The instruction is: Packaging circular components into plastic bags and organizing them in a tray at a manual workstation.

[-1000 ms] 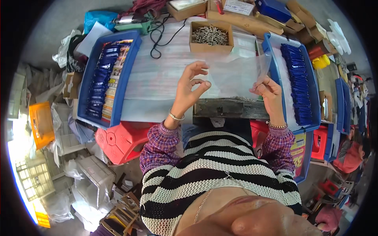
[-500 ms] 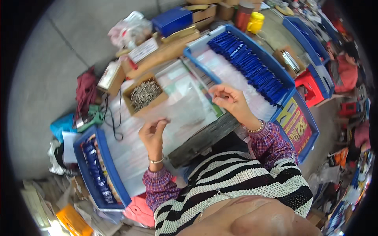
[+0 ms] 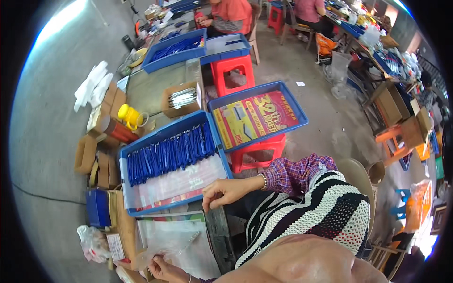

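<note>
My right hand (image 3: 225, 191) hovers with curled fingers at the near corner of a blue tray (image 3: 220, 147); nothing shows in its grip. The tray holds a row of blue packets (image 3: 165, 153) and clear sheets (image 3: 181, 181). At the bottom edge my left hand (image 3: 163, 270) pinches a clear plastic bag (image 3: 177, 241) with a small metal piece inside, over a stack of clear bags on the table. My striped sweater fills the lower right.
Another blue tray (image 3: 260, 85) with a yellow and red printed sheet rests on a red stool (image 3: 257, 152). A cardboard box of metal parts (image 3: 181, 99), a yellow cup (image 3: 128, 114) and small boxes stand beyond. Other people (image 3: 226, 14) work at far tables.
The view has swung far to the right. My hands have come apart: the right has dropped to the tray's corner, and the left stays low with the clear bag.
</note>
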Available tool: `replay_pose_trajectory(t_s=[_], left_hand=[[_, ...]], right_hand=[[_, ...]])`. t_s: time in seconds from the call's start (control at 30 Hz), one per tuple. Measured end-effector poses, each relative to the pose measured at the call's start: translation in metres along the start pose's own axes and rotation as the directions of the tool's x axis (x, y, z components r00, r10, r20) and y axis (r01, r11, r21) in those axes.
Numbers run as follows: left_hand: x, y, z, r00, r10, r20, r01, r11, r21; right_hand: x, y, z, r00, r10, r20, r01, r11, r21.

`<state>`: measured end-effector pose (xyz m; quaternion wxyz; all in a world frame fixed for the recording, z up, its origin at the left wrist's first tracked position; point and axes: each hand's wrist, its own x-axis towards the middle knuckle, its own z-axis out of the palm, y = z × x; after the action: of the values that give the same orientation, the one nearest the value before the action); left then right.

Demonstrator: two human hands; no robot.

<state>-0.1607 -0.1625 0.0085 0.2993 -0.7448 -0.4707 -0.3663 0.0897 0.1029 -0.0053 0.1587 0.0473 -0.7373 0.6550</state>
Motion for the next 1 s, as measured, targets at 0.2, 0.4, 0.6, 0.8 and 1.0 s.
replay_pose_trajectory(t_s=[0.2, 0.4, 0.6, 0.8, 1.0], left_hand=[[0.056, 0.048, 0.023, 0.228, -0.919, -0.322, 0.936, 0.298, -0.187], [0.072, 0.049, 0.024, 0.233, -0.935, -0.266, 0.935, 0.291, -0.201], [0.031, 0.020, 0.030, 0.248, -0.921, -0.299, 0.881, 0.343, -0.326], [-0.008, -0.015, 0.017, 0.998, -0.008, -0.066, -0.011, 0.961, -0.276], [0.028, 0.025, 0.025, 0.218, -0.940, -0.262, 0.906, 0.295, -0.303]], right_hand=[[-0.012, 0.008, -0.008, 0.999, 0.044, -0.016, -0.044, 0.999, -0.006], [-0.015, 0.013, -0.016, 0.999, 0.034, -0.003, -0.034, 0.997, 0.071], [-0.019, 0.014, -0.023, 0.998, 0.040, -0.048, -0.036, 0.996, 0.077], [-0.022, 0.020, -0.022, 0.994, 0.107, -0.034, -0.095, 0.962, 0.256], [-0.020, 0.004, -0.025, 0.998, 0.059, -0.002, -0.058, 0.987, 0.148]])
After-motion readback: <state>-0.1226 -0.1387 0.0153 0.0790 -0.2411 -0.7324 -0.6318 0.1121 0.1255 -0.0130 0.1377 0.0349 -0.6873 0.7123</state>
